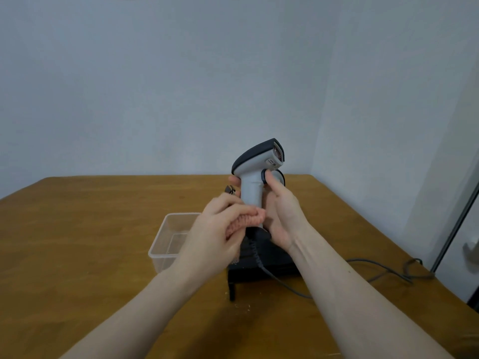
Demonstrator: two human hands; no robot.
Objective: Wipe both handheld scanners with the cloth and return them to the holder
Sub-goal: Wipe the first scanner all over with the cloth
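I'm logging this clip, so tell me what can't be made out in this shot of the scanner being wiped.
Head view only:
- Second scanner: mostly hidden behind the held scanner and right hand.
- Holder: its slots are covered by both hands and the coiled cable.
- Cloth: bunched in the left hand; its full shape is hidden.
- Scanner label text: too small to read.
- Clear container: near side covered by the left hand.
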